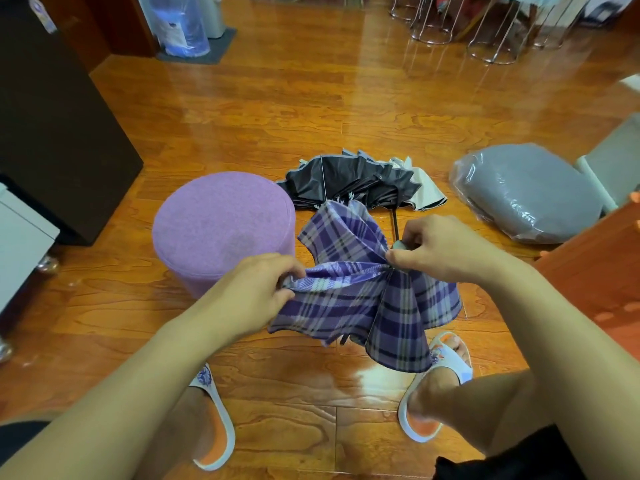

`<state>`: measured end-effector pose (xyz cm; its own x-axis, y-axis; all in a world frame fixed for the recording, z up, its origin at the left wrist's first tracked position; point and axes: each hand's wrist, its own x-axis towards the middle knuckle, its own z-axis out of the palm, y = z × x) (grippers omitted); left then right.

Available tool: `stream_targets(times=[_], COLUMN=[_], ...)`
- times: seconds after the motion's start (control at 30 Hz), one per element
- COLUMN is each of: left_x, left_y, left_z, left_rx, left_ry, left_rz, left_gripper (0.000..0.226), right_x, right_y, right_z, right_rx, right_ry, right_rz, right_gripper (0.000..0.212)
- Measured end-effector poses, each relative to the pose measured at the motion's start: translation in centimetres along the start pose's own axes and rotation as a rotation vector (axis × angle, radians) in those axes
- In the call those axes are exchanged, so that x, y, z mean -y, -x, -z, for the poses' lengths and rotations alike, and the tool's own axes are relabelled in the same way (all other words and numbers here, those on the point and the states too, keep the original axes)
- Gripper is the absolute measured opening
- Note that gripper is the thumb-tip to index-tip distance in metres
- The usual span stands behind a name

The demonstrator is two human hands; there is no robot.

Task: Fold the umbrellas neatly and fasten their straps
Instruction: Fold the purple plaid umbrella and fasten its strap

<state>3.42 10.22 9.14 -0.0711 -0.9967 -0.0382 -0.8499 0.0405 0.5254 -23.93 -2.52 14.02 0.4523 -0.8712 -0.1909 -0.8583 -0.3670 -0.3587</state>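
Plaid umbrella (363,292) held mid-air between both hands, long axis 9-to-3. Left hand (256,292) pinched canopy fold at 9 o'clock end; right hand (440,251) gripped tip at 3. Black umbrella (360,180) lay unfolded at 12, untouched. Strap not visible.

Home living rm: glossy wood floor (311,109), purple fabric stool (221,223), slippers (440,375), wire chair legs (491,36) at far edge.
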Motion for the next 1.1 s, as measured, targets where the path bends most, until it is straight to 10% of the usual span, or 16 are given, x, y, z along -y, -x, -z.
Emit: stream_targets(times=[0.7, 1.1], left_x=[-0.2, -1.0], left_y=[0.2, 1.0], left_z=[2.1, -0.1], left_rx=[0.318, 0.071], left_ry=[0.062, -0.2], left_rz=[0.051, -0.136], left_gripper=[0.024, 0.018], right_x=[-0.1, -0.1], right_y=[-0.3, -0.3], right_z=[-1.3, -1.3], right_rx=[0.02, 0.028], right_ry=[0.098, 0.104], right_rz=[0.143, 0.102], right_gripper=[0.035, 0.032])
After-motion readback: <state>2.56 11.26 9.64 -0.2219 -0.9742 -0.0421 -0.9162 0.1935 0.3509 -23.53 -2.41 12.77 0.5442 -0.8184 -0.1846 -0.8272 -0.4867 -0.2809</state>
